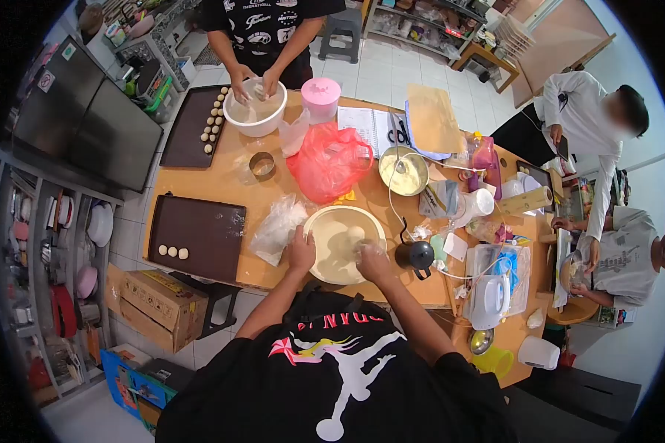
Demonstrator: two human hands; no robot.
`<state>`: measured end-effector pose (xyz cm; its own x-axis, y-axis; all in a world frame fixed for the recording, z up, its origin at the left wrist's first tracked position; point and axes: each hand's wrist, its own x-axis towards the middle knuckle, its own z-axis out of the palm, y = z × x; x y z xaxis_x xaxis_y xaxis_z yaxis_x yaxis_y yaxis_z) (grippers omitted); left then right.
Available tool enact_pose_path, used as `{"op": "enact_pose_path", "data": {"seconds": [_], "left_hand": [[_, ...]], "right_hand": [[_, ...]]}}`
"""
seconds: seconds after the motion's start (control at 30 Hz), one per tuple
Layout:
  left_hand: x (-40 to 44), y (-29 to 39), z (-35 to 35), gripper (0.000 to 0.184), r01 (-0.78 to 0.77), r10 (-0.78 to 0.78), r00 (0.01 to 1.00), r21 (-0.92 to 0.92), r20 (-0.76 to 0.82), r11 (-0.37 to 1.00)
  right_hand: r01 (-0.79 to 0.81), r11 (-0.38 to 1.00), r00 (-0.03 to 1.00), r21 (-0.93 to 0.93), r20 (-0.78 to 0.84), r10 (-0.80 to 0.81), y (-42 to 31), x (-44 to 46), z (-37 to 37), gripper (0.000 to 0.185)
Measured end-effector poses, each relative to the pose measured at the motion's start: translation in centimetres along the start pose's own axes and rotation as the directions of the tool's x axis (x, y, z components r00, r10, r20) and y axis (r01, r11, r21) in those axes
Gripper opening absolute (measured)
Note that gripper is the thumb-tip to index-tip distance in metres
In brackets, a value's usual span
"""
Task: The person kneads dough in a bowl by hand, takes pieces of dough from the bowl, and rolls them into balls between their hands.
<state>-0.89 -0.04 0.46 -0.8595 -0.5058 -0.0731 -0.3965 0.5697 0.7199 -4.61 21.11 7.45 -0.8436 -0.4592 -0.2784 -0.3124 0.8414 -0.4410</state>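
Observation:
A cream-coloured bowl [325,269] stands at the near edge of the wooden table. My left hand [301,249] holds its left rim, the fingers closed against the wall. Inside the bowl lies a pale round dough ball [355,233], with whitish smears around it. My right hand [372,261] reaches over the right rim, its fingers curled just below the ball. Whatever those fingers hold, if anything, is hidden. Left of the bowl is a crumpled clear plastic bag [277,229]; a dark-lidded jug [415,256] stands to the right.
A dark tray [199,229] carries 3 dough balls; another tray [187,133] holds several. Opposite, a person works in a white bowl [255,122]. A red plastic bag [329,164] and a bowl of pale mixture [404,176] lie beyond mine. Two people stand at right.

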Motion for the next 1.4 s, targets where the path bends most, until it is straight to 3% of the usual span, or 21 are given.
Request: {"op": "enact_pose_path", "data": {"seconds": [0.13,0.23,0.43,0.47,0.57,0.67,0.7,0.77,0.83,0.87,0.97,1.07,1.17,1.23,1.27,1.33,1.37,1.4], "left_hand": [[-0.1,1.0,-0.9,0.026,0.033,-0.033,0.999,0.009,0.017,0.999],[-0.2,1.0,-0.7,0.026,0.028,-0.029,0.999,0.005,0.015,1.0],[-0.2,0.6,-0.5,0.025,0.011,-0.012,1.0,0.045,0.02,0.999],[-0.1,0.7,-0.5,0.025,0.021,-0.023,0.999,0.068,0.025,0.997],[0.1,-0.3,0.0,0.025,-0.048,0.048,0.999,0.016,-0.003,0.999],[0.1,-0.2,-0.3,0.024,-0.015,0.015,0.999,-0.013,0.042,1.0],[0.1,0.2,-0.9,0.024,0.017,-0.018,0.997,0.003,0.071,1.0],[0.0,1.4,-1.6,0.024,0.085,-0.087,0.988,0.025,0.127,0.996],[-0.2,0.4,-0.8,0.024,0.005,-0.006,0.998,0.022,0.061,1.0],[0.1,0.0,-0.5,0.024,-0.042,0.041,0.999,0.023,0.024,0.999],[0.0,0.2,-0.6,0.023,0.009,-0.009,0.999,-0.01,0.049,1.0],[0.0,0.7,-0.8,0.022,0.017,-0.017,0.999,0.0,0.034,1.0],[0.0,0.5,-0.7,0.022,0.011,-0.01,0.999,-0.028,0.041,1.0],[0.1,0.5,-0.8,0.023,0.02,-0.019,0.999,-0.024,0.045,1.0],[0.0,0.6,-0.8,0.023,0.025,-0.024,0.999,-0.023,0.049,0.999],[0.0,0.4,-0.6,0.023,0.006,-0.005,0.999,-0.023,0.041,1.0],[0.0,0.3,-0.6,0.023,-0.002,0.003,0.999,-0.022,0.034,1.0],[0.0,0.2,-0.4,0.023,0.001,0.0,1.0,-0.015,0.031,1.0]], "right_hand": [[-0.069,0.993,0.99,-0.099,0.118,0.08,0.6,1.6,-0.7,0.024],[-0.015,0.976,0.978,-0.217,0.198,0.059,0.9,2.5,-0.3,0.027],[0.113,0.918,0.976,-0.38,0.216,-0.031,-1.8,3.9,3.3,0.024],[0.07,0.922,0.982,-0.38,0.19,0.004,-1.9,4.8,4.9,0.022],[0.049,0.944,0.957,-0.326,0.287,0.049,-2.5,6.7,4.4,0.023],[-0.15,0.986,0.825,-0.079,0.54,0.168,0.2,9.9,3.8,0.024],[-0.307,0.95,0.796,0.062,0.565,0.22,0.8,10.2,4.5,0.026],[-0.583,0.752,0.715,0.307,0.633,0.296,2.1,10.4,5.7,0.03],[-0.682,0.579,0.701,0.448,0.626,0.342,1.9,9.6,5.2,0.032],[-0.709,0.479,0.696,0.517,0.62,0.362,1.6,9.6,4.7,0.034],[-0.718,0.049,0.679,0.694,0.684,0.266,2.0,8.0,4.3,0.037],[-0.639,-0.175,0.744,0.749,0.66,0.104,0.5,5.1,2.9,0.034],[-0.578,0.079,0.815,0.812,0.569,0.109,-2.0,1.7,-0.8,0.037],[-0.393,0.632,0.879,0.668,0.475,0.044,-0.3,2.5,0.2,0.04],[-0.24,0.833,0.896,0.499,0.444,-0.008,0.7,2.9,0.8,0.042],[-0.017,0.983,0.909,0.181,0.413,-0.06,-0.1,3.7,0.7,0.043],[0.098,0.995,0.91,0.004,0.405,-0.091,-0.6,4.0,0.7,0.043],[0.155,0.988,0.908,-0.02,0.396,-0.134,-0.3,4.5,1.3,0.044]]}}
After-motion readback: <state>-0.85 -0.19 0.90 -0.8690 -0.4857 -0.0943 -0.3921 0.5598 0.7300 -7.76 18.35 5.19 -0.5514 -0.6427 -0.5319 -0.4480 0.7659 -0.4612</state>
